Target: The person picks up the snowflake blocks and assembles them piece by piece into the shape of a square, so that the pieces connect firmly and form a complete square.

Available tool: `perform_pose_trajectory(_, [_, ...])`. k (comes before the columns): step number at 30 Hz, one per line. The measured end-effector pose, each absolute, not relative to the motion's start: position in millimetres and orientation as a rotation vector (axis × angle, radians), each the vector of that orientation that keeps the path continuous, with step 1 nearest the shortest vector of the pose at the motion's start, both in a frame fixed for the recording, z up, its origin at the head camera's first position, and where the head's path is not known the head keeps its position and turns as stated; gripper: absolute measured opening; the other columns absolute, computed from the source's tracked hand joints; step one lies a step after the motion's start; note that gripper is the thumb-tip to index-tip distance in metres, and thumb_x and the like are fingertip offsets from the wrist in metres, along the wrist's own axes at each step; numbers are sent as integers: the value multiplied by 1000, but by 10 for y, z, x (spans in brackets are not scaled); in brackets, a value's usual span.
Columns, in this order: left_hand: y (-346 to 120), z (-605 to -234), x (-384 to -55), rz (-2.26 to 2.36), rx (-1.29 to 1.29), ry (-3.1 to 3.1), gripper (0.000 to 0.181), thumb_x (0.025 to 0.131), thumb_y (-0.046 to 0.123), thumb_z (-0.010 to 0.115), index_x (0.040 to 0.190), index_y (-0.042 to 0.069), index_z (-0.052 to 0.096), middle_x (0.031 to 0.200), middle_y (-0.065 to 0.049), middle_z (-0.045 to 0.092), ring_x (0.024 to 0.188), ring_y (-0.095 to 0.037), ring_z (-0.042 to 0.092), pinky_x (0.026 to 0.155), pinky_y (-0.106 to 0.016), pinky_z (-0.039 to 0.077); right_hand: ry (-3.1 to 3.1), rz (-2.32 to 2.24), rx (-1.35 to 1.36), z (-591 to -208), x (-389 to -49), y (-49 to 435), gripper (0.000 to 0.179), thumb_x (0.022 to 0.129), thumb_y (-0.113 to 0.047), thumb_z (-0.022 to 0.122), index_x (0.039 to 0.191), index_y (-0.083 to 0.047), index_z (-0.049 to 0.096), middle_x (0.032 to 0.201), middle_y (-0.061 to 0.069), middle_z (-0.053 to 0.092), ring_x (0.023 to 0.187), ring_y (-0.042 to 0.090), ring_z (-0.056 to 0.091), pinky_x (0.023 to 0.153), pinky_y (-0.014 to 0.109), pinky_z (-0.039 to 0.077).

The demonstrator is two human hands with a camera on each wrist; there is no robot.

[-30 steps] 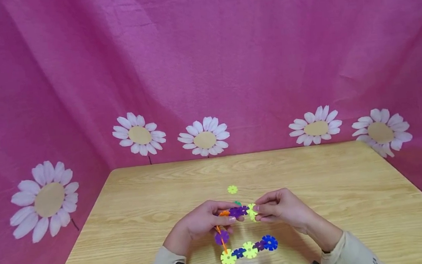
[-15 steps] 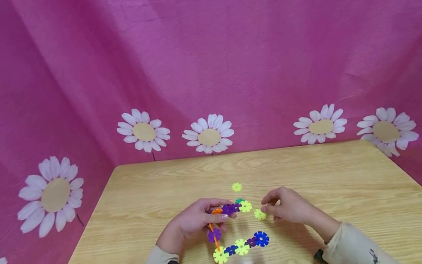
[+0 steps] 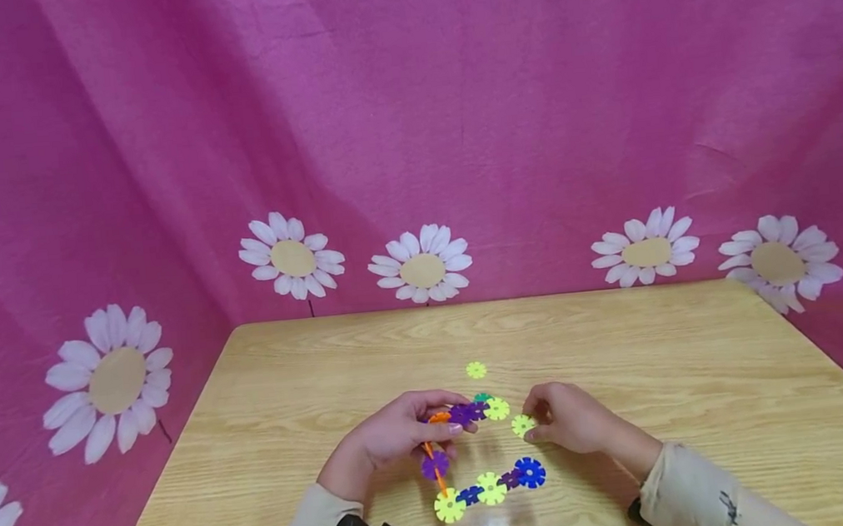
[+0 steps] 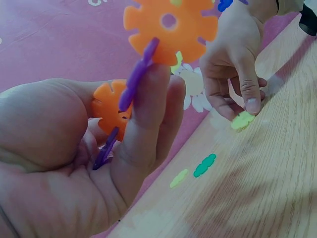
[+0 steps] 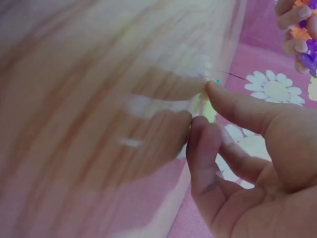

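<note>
My left hand (image 3: 406,431) grips a chain of notched plastic discs (image 4: 171,29), orange and purple ones between thumb and fingers. One end of the chain reaches right to a yellow disc (image 3: 497,408). Its other arm bends down through an orange disc and a purple disc (image 3: 435,465) to a yellow corner disc (image 3: 450,505), then runs right to a blue disc (image 3: 530,472). Right of the chain, my right hand (image 3: 574,418) pinches a single yellow disc (image 4: 242,121) with thumb and fingertips, close over the table and apart from the chain.
On the wooden table (image 3: 310,365), a loose yellow disc (image 3: 476,370) and a green disc (image 4: 204,165) lie beyond the hands. A pink cloth (image 3: 514,121) printed with daisies hangs behind the table and along its left side.
My right hand has drawn away from the chain's yellow end, moving right and slightly down with a single yellow disc. The left hand keeps its grip on the chain.
</note>
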State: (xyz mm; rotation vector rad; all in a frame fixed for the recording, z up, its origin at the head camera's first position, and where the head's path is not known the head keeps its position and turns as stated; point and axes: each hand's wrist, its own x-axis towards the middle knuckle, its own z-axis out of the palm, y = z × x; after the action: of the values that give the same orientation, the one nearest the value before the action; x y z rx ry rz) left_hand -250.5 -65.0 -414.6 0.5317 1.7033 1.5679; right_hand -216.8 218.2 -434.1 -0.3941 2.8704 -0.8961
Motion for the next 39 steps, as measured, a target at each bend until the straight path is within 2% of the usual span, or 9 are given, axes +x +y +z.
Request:
perform_pose_trajectory(2, [-641,-4142,-2504,1572,529,1709,36,99,14,63,134,10,59,121,-25,67,71,-13,67,55,-26,56,2857,-955,-360,-4327,-2163,2181,24,77,-10,85,88,-8,64,75,-2,58,71,12,52,62,23,45])
perform_pose_trajectory(5, [-636,-4137,-2504,1582,529,1717,36,99,16,63,135,11,58,123,-19,69,74,-13,67,57,-26,57,2825,-1098,-304,-4297,-2147,2180,21,80,-5,81,86,-6,61,74,1,59,67,12,55,56,22,47])
perform_pose_trajectory(9, [-633,-4143,-2511,1599,531,1733,38,100,18,62,136,11,56,122,-10,71,76,-13,67,60,-26,57,2744,-1333,-261,-4231,-2122,2169,13,87,-3,73,93,1,63,77,5,61,66,16,64,55,23,54])
perform_pose_trajectory(14, [-633,-4160,-2523,1613,548,1766,37,101,19,60,136,8,53,120,-11,70,75,-12,64,62,-25,55,2584,-1573,-221,-4138,-2063,2097,23,93,-6,66,109,11,63,89,15,66,75,24,72,65,27,60])
perform_pose_trajectory(17, [-628,-4159,-2522,1618,562,1772,36,101,21,59,135,8,52,124,-18,67,74,-13,63,62,-25,55,2476,-1720,-148,-4070,-2028,2035,25,96,-8,64,110,12,61,95,19,67,79,23,72,71,28,61])
perform_pose_trajectory(23, [-604,-4153,-2507,1655,551,1784,32,103,21,56,132,9,50,130,-26,62,74,-13,62,61,-24,53,2326,-1956,-1,-3941,-1987,1931,21,99,-8,59,107,11,58,96,12,68,85,22,73,81,32,61])
perform_pose_trajectory(32, [-522,-4144,-2465,1753,536,1788,35,103,20,55,136,10,46,122,-21,66,75,-13,64,59,-27,57,2231,-2114,100,-3867,-1997,1828,18,101,-10,58,106,7,55,97,9,66,92,24,75,85,35,60])
perform_pose_trajectory(35, [-473,-4157,-2438,1796,560,1790,35,104,17,53,137,9,43,116,-17,68,74,-13,65,59,-27,57,2227,-2147,73,-3862,-2006,1801,18,101,-9,57,106,8,55,96,8,66,93,24,75,87,36,60])
perform_pose_trajectory(39, [-406,-4175,-2415,1847,591,1803,35,105,17,52,137,11,41,109,-6,68,74,-12,64,58,-27,57,2360,-2142,15,-3847,-2021,1786,20,99,-10,61,105,8,59,102,15,69,93,21,75,85,33,60])
